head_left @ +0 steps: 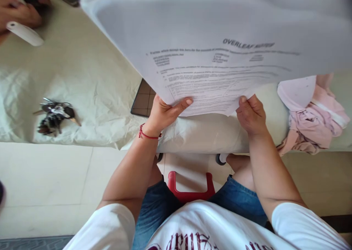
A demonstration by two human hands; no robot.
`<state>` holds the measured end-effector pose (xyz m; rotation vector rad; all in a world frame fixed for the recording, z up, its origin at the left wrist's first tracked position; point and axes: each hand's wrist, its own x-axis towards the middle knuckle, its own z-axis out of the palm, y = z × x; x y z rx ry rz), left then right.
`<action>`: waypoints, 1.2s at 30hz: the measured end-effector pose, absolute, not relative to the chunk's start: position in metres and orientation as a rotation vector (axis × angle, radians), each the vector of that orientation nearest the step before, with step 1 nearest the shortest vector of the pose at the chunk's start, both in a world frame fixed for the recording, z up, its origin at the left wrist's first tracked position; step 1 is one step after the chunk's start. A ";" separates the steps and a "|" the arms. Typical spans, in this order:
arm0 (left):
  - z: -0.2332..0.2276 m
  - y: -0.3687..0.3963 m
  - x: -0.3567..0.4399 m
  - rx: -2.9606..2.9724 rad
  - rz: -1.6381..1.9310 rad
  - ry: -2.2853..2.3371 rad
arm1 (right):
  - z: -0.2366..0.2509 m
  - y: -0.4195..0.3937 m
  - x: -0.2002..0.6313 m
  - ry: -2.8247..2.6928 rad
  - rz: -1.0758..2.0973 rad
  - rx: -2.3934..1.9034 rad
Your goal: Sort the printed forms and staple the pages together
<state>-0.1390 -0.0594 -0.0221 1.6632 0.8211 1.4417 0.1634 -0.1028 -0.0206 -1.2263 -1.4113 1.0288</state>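
Note:
Several white printed sheets (198, 29), with the heading "OVERLEAF NOTES", are held up in front of me and curve at the bottom. At their lower left edge my left hand (167, 112) pinches the paper, thumb on the printed side and fingers behind. The lower right edge is gripped by my right hand (250, 112), closed with its thumb on top. A red string bracelet (150, 134) circles my left wrist. Partly hidden under the sheets, a dark board with a brown grid (143, 99) lies on the covered table. The fingers behind the paper do not show.
A bunch of keys (56, 116) lies on the pale table cover (90, 59) at left. Pink cloth (316, 121) is heaped at right. At the upper left, another person's hand (18, 13) is beside a white handle (26, 34). A red stool (189, 195) is below me.

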 end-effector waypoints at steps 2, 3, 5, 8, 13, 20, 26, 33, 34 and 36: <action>-0.025 -0.057 -0.140 1.713 1.381 0.798 | -0.023 -0.102 0.164 -1.390 0.985 -1.217; -0.025 -0.056 -0.140 1.732 1.355 0.786 | -0.024 -0.102 0.164 -1.384 0.973 -1.215; -0.026 -0.055 -0.140 1.744 1.332 0.765 | -0.027 -0.101 0.165 -1.383 0.959 -1.215; -0.026 -0.054 -0.139 1.719 1.341 0.747 | -0.027 -0.100 0.165 -1.391 0.940 -1.236; -0.024 -0.055 -0.140 1.649 1.335 0.797 | -0.027 -0.099 0.164 -1.348 0.969 -1.211; -0.015 -0.065 -0.134 1.340 1.158 0.893 | -0.022 -0.100 0.166 -1.253 1.111 -1.116; -0.019 -0.064 -0.125 1.100 1.227 1.002 | -0.008 -0.105 0.168 -1.232 1.304 -1.215; -0.028 -0.060 -0.122 1.070 1.357 1.084 | -0.012 -0.110 0.187 -1.314 1.545 -1.239; -0.029 -0.060 -0.122 1.072 1.354 1.093 | -0.012 -0.111 0.190 -1.340 1.585 -1.258; -0.033 -0.060 -0.121 1.077 1.331 1.104 | -0.011 -0.111 0.194 -1.355 1.627 -1.316</action>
